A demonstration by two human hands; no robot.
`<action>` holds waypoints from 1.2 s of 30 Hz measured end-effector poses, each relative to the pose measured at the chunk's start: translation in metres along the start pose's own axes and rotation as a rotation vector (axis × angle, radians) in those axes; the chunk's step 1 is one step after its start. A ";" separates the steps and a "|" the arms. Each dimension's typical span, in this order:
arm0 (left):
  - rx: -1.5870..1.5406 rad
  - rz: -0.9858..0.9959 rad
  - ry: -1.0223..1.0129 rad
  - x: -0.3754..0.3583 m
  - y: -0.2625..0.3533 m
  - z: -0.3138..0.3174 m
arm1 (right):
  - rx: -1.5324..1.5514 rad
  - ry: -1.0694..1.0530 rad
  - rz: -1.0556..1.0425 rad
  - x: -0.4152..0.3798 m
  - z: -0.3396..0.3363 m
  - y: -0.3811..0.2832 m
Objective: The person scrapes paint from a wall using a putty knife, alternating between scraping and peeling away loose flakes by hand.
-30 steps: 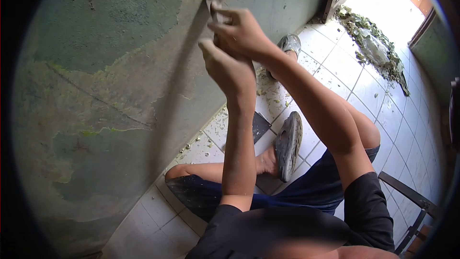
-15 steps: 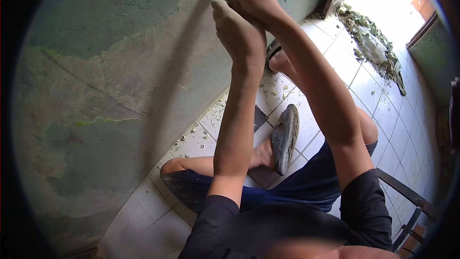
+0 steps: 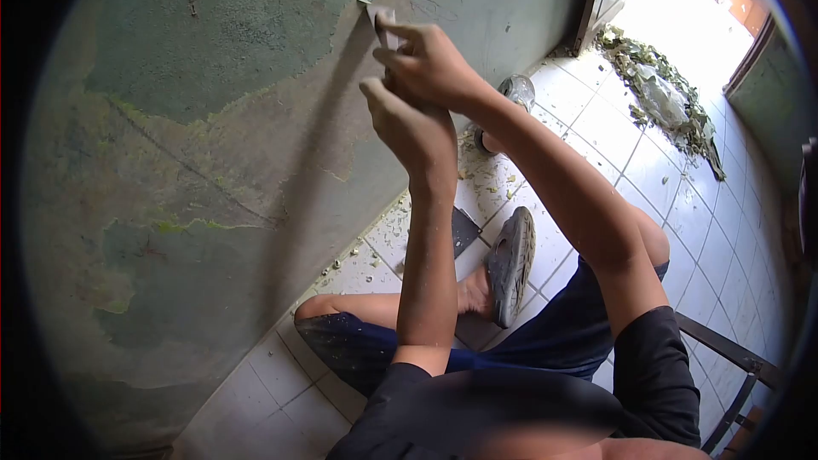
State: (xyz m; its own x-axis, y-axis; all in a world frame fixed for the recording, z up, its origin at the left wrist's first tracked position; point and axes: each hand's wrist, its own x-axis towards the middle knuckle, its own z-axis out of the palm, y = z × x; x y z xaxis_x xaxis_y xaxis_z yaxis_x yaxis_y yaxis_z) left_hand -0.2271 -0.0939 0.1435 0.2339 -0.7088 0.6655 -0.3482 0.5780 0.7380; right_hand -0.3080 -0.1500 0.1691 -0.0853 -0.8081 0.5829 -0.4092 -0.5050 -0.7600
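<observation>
A scraper [image 3: 381, 24] presses flat against the wall [image 3: 196, 162], its blade at the edge where green paint meets bare grey plaster. My right hand [image 3: 430, 64] grips the scraper from above, fingers curled over its top. My left hand [image 3: 409, 128] sits just below, closed on the lower part of the handle, which is mostly hidden by the two hands. Green paint [image 3: 256, 25] still covers the upper wall; a scraped grey strip runs down from the blade.
Paint flakes [image 3: 375, 247] litter the white floor tiles [image 3: 673, 196] along the wall base. My legs and grey shoes [image 3: 511, 264] are folded below. A debris pile [image 3: 665, 94] lies by the doorway at upper right. A metal frame [image 3: 724, 358] stands at right.
Both hands with the scraper went up the wall, then came back down and a little left to about where they were a second ago.
</observation>
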 end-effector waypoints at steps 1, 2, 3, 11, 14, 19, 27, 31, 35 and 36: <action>0.018 0.023 -0.014 0.008 0.000 0.004 | 0.045 0.030 0.014 0.006 -0.003 -0.001; 0.074 0.084 -0.049 0.017 -0.002 0.010 | 0.084 0.040 0.031 0.015 -0.011 0.001; 0.036 0.063 -0.084 0.026 0.006 0.013 | 0.260 0.040 0.153 0.021 -0.014 -0.001; -0.010 -0.006 -0.018 0.006 0.005 0.006 | 0.098 0.013 0.087 0.007 -0.005 -0.007; -0.003 0.020 -0.028 0.012 0.006 0.009 | 0.137 0.008 0.167 0.009 -0.011 -0.012; -0.011 0.050 0.065 0.001 -0.006 -0.003 | -0.034 -0.026 0.014 0.002 0.005 -0.007; -0.064 -0.005 0.042 0.000 0.005 -0.006 | -0.159 -0.066 0.006 -0.009 0.001 -0.033; 0.048 0.048 0.005 0.013 0.002 0.001 | 0.033 -0.021 0.114 0.008 -0.005 -0.029; -0.021 -0.013 0.001 -0.007 -0.004 -0.018 | -0.211 -0.057 0.037 -0.013 0.008 -0.035; -0.054 -0.023 0.027 -0.007 -0.002 -0.017 | -0.199 -0.047 0.000 -0.011 0.012 -0.029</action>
State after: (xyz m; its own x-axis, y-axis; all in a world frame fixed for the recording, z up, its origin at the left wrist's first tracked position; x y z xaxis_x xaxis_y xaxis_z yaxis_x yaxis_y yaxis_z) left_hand -0.2121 -0.0833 0.1391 0.2664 -0.7113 0.6505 -0.2933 0.5831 0.7576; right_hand -0.2845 -0.1297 0.1814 -0.0447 -0.8235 0.5656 -0.5813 -0.4390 -0.6851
